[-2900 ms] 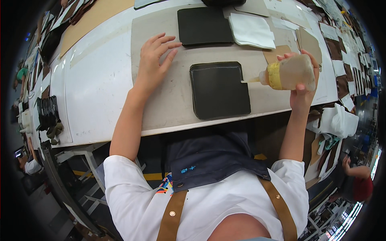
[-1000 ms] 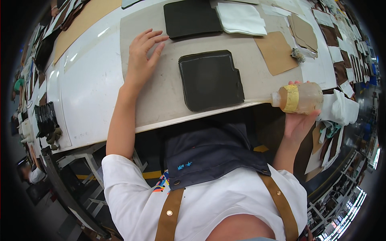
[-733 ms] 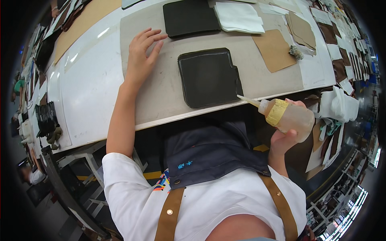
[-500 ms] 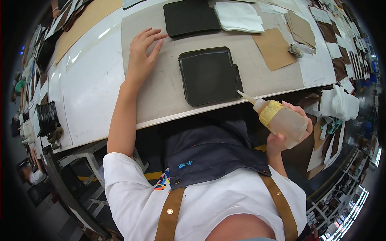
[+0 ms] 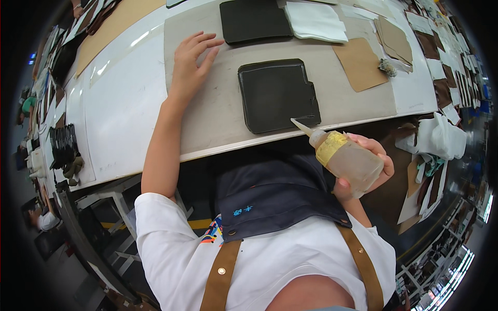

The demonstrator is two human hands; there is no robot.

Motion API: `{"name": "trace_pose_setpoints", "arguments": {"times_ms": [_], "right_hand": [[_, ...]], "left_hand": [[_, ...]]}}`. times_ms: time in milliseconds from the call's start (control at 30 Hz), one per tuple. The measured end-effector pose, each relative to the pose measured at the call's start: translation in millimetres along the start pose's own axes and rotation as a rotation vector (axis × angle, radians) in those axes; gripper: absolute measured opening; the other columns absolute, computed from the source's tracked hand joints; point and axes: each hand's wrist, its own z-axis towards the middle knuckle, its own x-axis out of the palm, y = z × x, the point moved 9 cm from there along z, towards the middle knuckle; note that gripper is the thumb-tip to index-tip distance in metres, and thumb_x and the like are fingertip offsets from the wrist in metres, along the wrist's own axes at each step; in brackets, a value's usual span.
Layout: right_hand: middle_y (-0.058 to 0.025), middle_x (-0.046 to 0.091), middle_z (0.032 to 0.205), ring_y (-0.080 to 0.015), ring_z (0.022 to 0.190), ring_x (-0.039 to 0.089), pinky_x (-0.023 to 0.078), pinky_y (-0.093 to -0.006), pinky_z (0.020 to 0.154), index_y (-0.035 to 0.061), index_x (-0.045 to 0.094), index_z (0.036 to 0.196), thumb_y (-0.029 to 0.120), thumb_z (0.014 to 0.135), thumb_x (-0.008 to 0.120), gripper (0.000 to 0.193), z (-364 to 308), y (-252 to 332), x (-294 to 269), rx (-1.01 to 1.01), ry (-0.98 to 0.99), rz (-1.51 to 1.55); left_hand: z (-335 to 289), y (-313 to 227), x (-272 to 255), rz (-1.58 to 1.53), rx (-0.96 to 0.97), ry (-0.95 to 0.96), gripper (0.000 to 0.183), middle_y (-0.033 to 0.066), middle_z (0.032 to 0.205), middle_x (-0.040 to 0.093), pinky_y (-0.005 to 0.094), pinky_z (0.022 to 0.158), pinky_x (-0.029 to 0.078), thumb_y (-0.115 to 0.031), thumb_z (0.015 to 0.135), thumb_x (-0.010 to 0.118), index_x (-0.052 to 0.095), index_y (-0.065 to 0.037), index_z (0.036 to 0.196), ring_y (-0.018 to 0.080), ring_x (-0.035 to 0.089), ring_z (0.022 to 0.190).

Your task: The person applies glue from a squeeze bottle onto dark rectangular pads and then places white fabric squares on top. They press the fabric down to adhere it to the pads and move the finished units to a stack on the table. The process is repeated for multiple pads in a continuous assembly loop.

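Observation:
My right hand [image 5: 381, 160] is wrapped round a cloudy squeeze bottle [image 5: 350, 165] with yellow tape at its neck. The bottle tilts so that its narrow nozzle reaches the lower right part of a black flat panel [image 5: 277, 96]; whether the tip touches the surface I cannot tell. This panel lies near the front edge of the table and has a notched right side. To its upper left, my left hand [image 5: 192, 59] is held with fingers spread and nothing in it, close to a stack of black panels [image 5: 255, 22].
A grey mat [image 5: 207, 114] covers this part of the white table [image 5: 122, 116]. White sheets [image 5: 315, 22] lie beside the black stack. Brown card pieces [image 5: 359, 65] and a small mottled lump [image 5: 387, 67] are on the right. A white bag [image 5: 441, 136] stands beyond the table's right end.
My right hand has moved the bottle leftward, so its nozzle has gone from the panel's right corner to over its lower edge. The left hand keeps nearly the same pose.

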Motion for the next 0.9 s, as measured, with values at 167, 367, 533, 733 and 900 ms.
{"name": "trace_pose_setpoints", "arguments": {"times_ms": [167,367,533,733,900], "right_hand": [[-0.0246,0.055,0.126,-0.0372,0.109,0.066,0.059,-0.0496,0.092,0.0128,0.031,0.137,0.028,0.074,0.093,0.09,-1,-2,21,-0.002,0.092,0.083],[-0.0233,0.056,0.128,-0.0358,0.11,0.066,0.059,-0.0502,0.094,0.0153,0.031,0.138,0.028,0.069,0.097,0.096,-2,-2,52,0.007,0.231,0.145],[-0.024,0.055,0.127,-0.0369,0.111,0.066,0.059,-0.0518,0.093,0.0157,0.03,0.14,0.025,0.066,0.099,0.101,2,-7,71,0.041,0.211,0.29],[-0.0122,0.05,0.144,-0.0295,0.136,0.049,0.037,-0.0447,0.118,0.0059,0.035,0.151,0.063,0.1,0.05,0.078,36,-65,-22,0.429,-0.568,0.238],[-0.0155,0.049,0.145,-0.0268,0.134,0.049,0.034,-0.0391,0.117,-0.0019,0.042,0.145,0.053,0.107,0.044,0.067,62,-115,-137,0.295,-0.633,-0.238]], "left_hand": [[-2,1,0,0.005,0.001,-0.011,0.023,0.0067,0.132,0.067,0.0434,0.114,0.037,-0.015,0.098,0.062,0.075,-0.012,0.118,0.0291,0.049,0.137],[-3,0,0,0.011,-0.009,-0.02,0.023,0.0069,0.131,0.068,0.044,0.114,0.038,-0.015,0.098,0.064,0.076,-0.013,0.117,0.0301,0.05,0.136],[-1,-2,2,0.022,0.001,-0.019,0.023,0.0074,0.131,0.068,0.044,0.113,0.039,-0.014,0.097,0.064,0.076,-0.012,0.117,0.0303,0.05,0.136],[-3,-3,-1,0.013,-0.025,-0.015,0.022,0.0083,0.13,0.068,0.0442,0.113,0.038,-0.013,0.098,0.063,0.075,-0.01,0.115,0.0305,0.05,0.136],[0,-8,2,0.013,-0.008,0.002,0.022,0.0083,0.13,0.068,0.0436,0.113,0.038,-0.012,0.098,0.061,0.075,-0.01,0.116,0.031,0.05,0.136]]}}
